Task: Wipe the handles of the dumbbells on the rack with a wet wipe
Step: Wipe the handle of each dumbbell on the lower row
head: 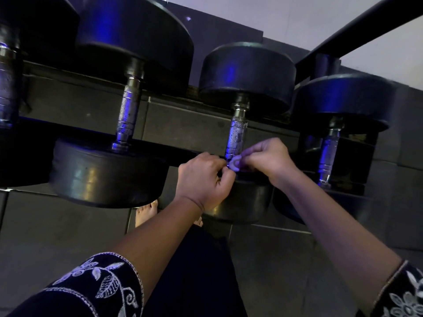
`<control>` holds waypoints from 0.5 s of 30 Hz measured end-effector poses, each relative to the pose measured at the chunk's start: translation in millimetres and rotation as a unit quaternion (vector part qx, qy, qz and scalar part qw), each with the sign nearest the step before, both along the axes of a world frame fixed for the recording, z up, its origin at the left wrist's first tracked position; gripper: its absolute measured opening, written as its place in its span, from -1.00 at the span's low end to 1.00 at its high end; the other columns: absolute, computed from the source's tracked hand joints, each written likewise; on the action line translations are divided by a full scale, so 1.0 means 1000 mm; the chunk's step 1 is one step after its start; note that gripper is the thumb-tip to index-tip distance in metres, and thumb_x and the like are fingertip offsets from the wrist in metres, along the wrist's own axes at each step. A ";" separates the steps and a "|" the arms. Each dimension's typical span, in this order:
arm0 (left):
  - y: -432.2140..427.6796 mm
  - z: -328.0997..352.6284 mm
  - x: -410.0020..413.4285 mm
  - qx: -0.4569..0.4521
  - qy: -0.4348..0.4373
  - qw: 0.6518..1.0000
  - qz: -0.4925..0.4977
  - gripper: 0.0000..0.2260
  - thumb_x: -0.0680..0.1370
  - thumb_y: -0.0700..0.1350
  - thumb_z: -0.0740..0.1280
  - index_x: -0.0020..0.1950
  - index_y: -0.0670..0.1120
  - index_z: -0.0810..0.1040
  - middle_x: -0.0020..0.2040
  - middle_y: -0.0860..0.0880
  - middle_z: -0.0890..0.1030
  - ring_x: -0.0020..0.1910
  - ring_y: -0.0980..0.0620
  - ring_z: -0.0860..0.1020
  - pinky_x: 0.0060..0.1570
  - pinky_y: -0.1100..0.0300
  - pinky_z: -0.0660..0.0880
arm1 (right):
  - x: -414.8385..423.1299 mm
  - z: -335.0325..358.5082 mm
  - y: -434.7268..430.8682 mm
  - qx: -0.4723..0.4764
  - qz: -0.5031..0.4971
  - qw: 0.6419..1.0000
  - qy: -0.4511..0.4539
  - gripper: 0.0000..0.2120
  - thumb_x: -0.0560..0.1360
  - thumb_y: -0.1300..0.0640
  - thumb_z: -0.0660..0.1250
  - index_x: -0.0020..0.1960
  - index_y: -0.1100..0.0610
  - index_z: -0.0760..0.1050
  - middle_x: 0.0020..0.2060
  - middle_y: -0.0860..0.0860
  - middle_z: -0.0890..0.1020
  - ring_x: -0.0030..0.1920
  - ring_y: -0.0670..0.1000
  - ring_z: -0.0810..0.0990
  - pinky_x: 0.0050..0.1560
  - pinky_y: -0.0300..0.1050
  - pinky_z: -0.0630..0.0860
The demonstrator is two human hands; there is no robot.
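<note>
Several black dumbbells lie across a dark rack point(91, 106), each with a knurled metal handle. My left hand point(203, 179) and my right hand point(267, 156) meet at the near end of the middle dumbbell's handle point(238, 133). Between their fingertips sits a small bunched white wet wipe point(235, 163), pinched from both sides, right at the handle's lower end. The near weight head of this dumbbell point(242, 202) is partly hidden behind my left hand. Another handle point(127, 115) lies to the left and one more handle point(328, 154) to the right.
A slanted black rack bar point(357, 33) runs across the upper right. Dark floor tiles point(57, 229) lie below the rack, and my bare feet point(146, 212) stand close under the dumbbells. A pale wall fills the top right.
</note>
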State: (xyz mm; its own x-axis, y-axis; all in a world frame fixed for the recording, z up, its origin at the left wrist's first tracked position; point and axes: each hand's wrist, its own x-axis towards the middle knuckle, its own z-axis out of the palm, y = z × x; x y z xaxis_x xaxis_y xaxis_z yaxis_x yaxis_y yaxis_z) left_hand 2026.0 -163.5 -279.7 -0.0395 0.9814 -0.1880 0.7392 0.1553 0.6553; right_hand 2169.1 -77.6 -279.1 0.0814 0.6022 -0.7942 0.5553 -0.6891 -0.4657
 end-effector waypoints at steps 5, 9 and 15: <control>0.000 0.001 0.001 0.001 0.001 1.000 0.003 -0.62 0.42 0.08 0.05 -0.38 -0.09 0.51 -0.37 0.04 0.54 -0.22 0.04 0.53 -0.37 0.20 0.18 | -0.002 0.007 0.002 0.020 0.030 0.999 -0.038 -0.83 0.17 0.39 0.51 -0.37 0.15 0.65 -0.35 0.12 0.68 -0.24 0.10 0.69 -0.08 0.07 0.65; 0.001 0.002 0.000 0.013 -0.013 1.000 0.010 -0.75 0.42 0.06 0.08 -0.42 0.01 0.32 -0.41 0.05 0.50 -0.26 0.01 0.53 -0.37 0.21 0.13 | -0.013 0.016 -0.005 0.113 0.102 0.983 -0.103 -0.88 0.16 0.26 0.56 -0.37 0.09 0.66 -0.39 0.01 0.67 -0.31 -0.08 0.65 -0.21 -0.16 0.63; 0.000 0.000 0.001 0.018 -0.004 1.000 0.008 -0.67 0.42 0.07 0.06 -0.41 -0.05 0.47 -0.40 0.04 0.51 -0.25 0.01 0.53 -0.39 0.21 0.12 | -0.015 0.013 -0.010 0.156 0.088 0.973 -0.145 -0.93 0.20 0.24 0.51 -0.36 0.12 0.64 -0.41 0.04 0.64 -0.31 0.01 0.63 -0.28 -0.16 0.57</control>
State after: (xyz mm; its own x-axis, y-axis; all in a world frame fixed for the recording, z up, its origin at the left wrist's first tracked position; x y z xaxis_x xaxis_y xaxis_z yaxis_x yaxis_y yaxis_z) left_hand 2027.0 -163.1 -279.3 -0.0538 0.9868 -0.1530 0.7316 0.1433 0.6665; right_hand 2153.9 -87.3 -266.3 0.1483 0.8355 -0.5291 0.7915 -0.4210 -0.4430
